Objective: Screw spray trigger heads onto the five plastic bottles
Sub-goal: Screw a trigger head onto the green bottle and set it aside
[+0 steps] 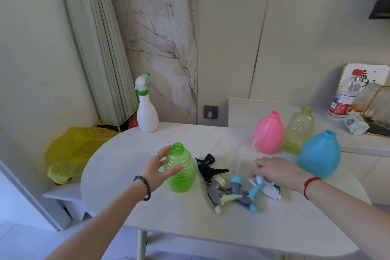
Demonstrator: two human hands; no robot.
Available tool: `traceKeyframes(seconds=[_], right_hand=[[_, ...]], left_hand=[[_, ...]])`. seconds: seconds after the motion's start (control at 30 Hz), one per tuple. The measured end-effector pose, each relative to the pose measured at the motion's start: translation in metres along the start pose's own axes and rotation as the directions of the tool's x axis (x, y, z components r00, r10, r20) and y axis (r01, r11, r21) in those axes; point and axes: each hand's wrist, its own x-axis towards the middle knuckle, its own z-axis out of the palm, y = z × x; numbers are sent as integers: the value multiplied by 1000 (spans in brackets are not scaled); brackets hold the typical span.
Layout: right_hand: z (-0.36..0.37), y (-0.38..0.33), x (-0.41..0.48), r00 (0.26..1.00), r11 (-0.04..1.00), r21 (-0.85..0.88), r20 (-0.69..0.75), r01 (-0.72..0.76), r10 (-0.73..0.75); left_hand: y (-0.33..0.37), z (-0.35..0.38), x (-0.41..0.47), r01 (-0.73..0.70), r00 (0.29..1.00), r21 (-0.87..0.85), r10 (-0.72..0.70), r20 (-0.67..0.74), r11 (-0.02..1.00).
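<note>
A ribbed green bottle [180, 172] stands open-necked on the white table [160, 213]. My left hand [159, 170] curls around its left side, thumb across the front. My right hand [274, 170] rests on a white trigger head [269, 189] at the right of a pile. The pile also holds a black head [207, 165], a grey head with a pale green lever [220, 195] and a grey head with a blue lever [244, 194]. Pink [268, 133], yellow-green [298, 131] and blue [319, 154] bottles stand open at the right. A white bottle [147, 112] at the back left carries a trigger head.
A yellow plastic bag [69, 154] lies on a low surface left of the table. Behind the bottles, a counter [249, 110] holds a water bottle [346, 95], a crumpled wrapper [355, 125] and a tray. A folded curtain [99, 44] hangs at the back left.
</note>
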Motion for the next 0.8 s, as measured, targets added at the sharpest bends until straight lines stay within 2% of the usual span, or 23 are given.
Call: traceKeyframes(seconds=[0.1,0.2,0.27,0.33,0.37,0.43,0.5,0.53,0.57,0.63,0.7,0.8], right_hand=[[-9,12,-8,998,1000,0,-63,1,-1],[-19,26,-15,988,996,88,-153,-14,27],[-30,34,-19,971,984,176,-232,-21,62],[-45,39,-23,929,935,355,-349,11,122],[-56,39,-25,881,889,456,-439,48,177],[-83,30,-28,706,770,621,-611,148,357],[-117,12,-25,550,610,729,-662,311,510],[-133,2,-20,519,497,757,-653,424,551],[-148,-9,-14,530,358,772,-626,525,572],[-174,-32,-4,606,132,782,-566,609,558],[-189,-53,5,674,45,797,-538,603,507],[-200,-76,16,724,9,817,-515,576,459]], left_hand=[[0,0,0,8,1000,-9,-8,3,1000],[1,0,-1,13,1000,-18,-13,5,1000],[2,1,-1,10,1000,-15,-10,6,1000],[2,1,-1,12,1000,-14,-12,6,1000],[2,1,-1,14,1000,-13,-14,6,1000],[2,1,-2,21,1000,-18,-21,6,1000],[3,3,-2,28,1000,-32,-27,10,999],[4,4,-2,29,1000,-38,-28,12,999],[5,4,-2,32,999,-42,-31,13,999],[7,6,-2,41,999,-50,-40,11,998],[8,7,-3,41,999,-58,-40,8,997],[9,7,-4,33,999,-54,-32,12,998]])
